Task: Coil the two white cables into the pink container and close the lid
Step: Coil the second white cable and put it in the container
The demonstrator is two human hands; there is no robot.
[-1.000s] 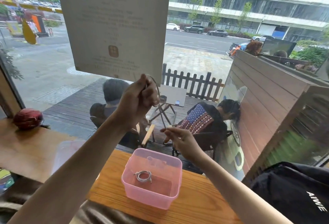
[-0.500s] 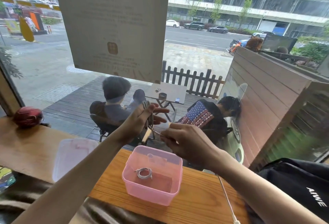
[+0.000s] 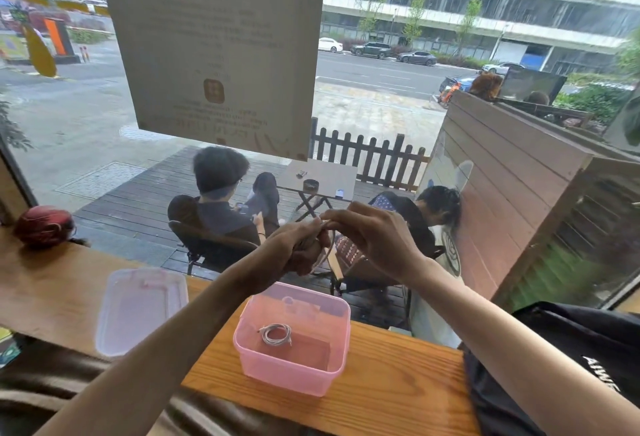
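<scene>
On the counter: a long wooden counter point(image 3: 391, 397) runs along a window, with the task things laid out on it and both hands raised above it.
Black bag: a black bag point(image 3: 568, 359) with white lettering sits on the counter at the right end, well apart from the container.
Pink container: the pink container point(image 3: 332, 363) stands open near the middle of the counter, below and just in front of the hands.
Lid: the clear lid point(image 3: 138, 311) lies flat on the counter to the left of the container, not touching it.
Red object: a round red object point(image 3: 43, 226) rests at the far left of the counter, by the glass.
Left hand: the left hand point(image 3: 301, 248) is curled closed around loops of the second cable point(image 3: 330, 248), held in the air above the container.
Right hand: the right hand point(image 3: 374, 238) meets the left, its fingertips pinched on the same cable at the top of the left fist.
Coiled cable: one coiled cable point(image 3: 276, 334), white, lies on the floor of the container, toward its left side.
</scene>
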